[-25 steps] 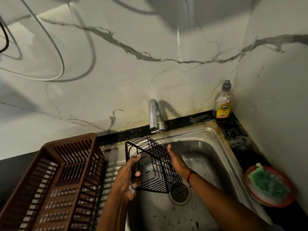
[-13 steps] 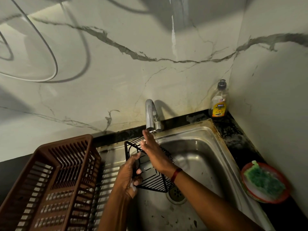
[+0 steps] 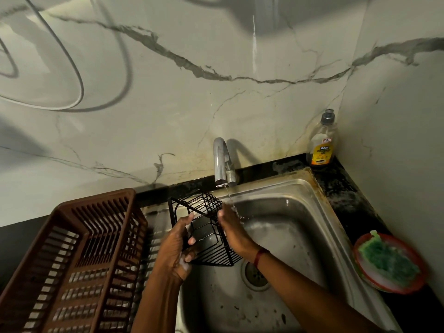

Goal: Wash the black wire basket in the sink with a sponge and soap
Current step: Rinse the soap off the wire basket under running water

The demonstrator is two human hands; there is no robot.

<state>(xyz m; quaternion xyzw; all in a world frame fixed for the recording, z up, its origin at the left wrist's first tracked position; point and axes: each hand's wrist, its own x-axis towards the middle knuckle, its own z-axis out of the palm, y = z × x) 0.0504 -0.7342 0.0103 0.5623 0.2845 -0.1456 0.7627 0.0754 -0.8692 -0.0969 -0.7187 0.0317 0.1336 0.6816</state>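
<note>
Holding the black wire basket point(image 3: 209, 239) tilted over the sink point(image 3: 310, 188), above the drain point(image 3: 255, 273) and just beneath the faucet point(image 3: 222, 162). Gripping its left side with the left hand point(image 3: 176, 246) — thumb and fingers curling round the wires, white suds point(image 3: 183, 263) clinging low on the palm. Laying the right hand point(image 3: 234, 234) against the basket's right side, fingers stretched out straight and pointing up toward the spout, grasping nothing. Catching a thin stream of water point(image 3: 229, 198) on the back of that hand, droplets splashing off beside it. Wearing a red thread point(image 3: 260, 257) round the right wrist. Working well apart from the green sponge point(image 3: 386, 258), lying on a red-rimmed plate point(image 3: 367, 275) on the dark counter point(image 3: 341, 200) right of the sink, and from the dish-soap bottle point(image 3: 322, 140), standing upright in the back corner against the marble wall point(image 3: 168, 92). Standing by a brown slatted plastic crate point(image 3: 79, 260) — just left of the sink, near the left forearm.
</note>
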